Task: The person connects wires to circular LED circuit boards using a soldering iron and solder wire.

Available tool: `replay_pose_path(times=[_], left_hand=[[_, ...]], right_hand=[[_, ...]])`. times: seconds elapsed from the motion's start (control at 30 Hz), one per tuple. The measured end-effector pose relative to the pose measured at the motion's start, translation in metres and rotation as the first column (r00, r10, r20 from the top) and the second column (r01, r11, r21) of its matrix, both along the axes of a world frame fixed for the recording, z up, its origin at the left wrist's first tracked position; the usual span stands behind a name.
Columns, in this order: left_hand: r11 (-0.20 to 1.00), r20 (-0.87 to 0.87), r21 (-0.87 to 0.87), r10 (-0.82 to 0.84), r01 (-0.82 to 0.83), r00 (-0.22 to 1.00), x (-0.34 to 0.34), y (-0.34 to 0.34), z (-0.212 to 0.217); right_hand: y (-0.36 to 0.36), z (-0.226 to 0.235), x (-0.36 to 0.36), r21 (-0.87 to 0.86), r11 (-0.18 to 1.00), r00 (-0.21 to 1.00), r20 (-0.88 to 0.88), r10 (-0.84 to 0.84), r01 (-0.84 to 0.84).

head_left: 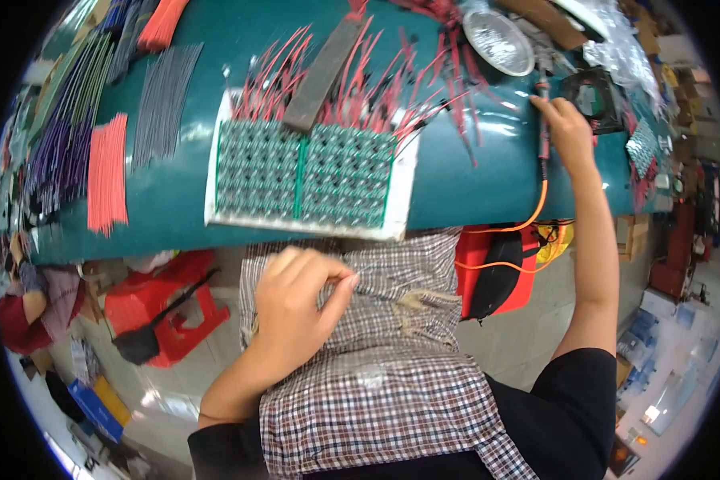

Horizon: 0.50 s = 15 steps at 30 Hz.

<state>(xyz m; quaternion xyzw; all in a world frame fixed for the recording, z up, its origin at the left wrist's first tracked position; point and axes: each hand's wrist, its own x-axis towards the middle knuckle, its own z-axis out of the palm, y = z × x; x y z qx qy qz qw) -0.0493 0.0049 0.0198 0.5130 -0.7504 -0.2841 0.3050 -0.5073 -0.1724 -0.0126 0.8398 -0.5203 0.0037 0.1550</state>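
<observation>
Broadly, a green-topped workbench [448,196] spread across twelve o'clock, beyond a checked apron [376,416].
At eleven lay a green circuit-board panel [260,172]; at eight, the left hand [292,300] hung over the apron, thumb and forefinger pressed together; at two, the right hand [570,132] lay over a corded soldering iron [544,144] on the bench, though how tightly it closed could not be told.

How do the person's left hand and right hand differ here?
The left hand is over the apron, while the right hand is out over the table. The left hand is clear of the iron; the right hand's fingers are at it. Both are bare.
</observation>
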Motion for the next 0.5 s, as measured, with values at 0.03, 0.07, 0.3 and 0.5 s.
replay_pose_path(times=[0.03, 0.07, 0.3, 0.5], left_hand=[[1.0, 0.057, -0.025, -0.002, 0.003, 0.998, 0.002, 0.0, 0.002], [1.0, 0.037, -0.001, 0.027, -0.027, 0.999, 0.002, 0.001, 0.0], [0.982, -0.043, 0.056, 0.181, -0.179, 0.982, -0.001, 0.009, -0.019], [0.979, -0.008, -0.03, 0.201, -0.201, 0.98, -0.003, 0.005, -0.026]], right_hand=[[-0.003, 0.001, 0.0, -0.038, 0.998, 0.997, 0.054, 0.061, -0.059], [-0.002, 0.001, -0.003, -0.031, 0.999, 0.992, 0.115, 0.042, -0.039], [0.056, 0.046, 0.076, -0.304, 0.953, 0.698, 0.678, 0.23, -0.019], [0.143, 0.045, 0.192, -0.069, 0.995, 0.251, 0.964, 0.086, -0.074]])
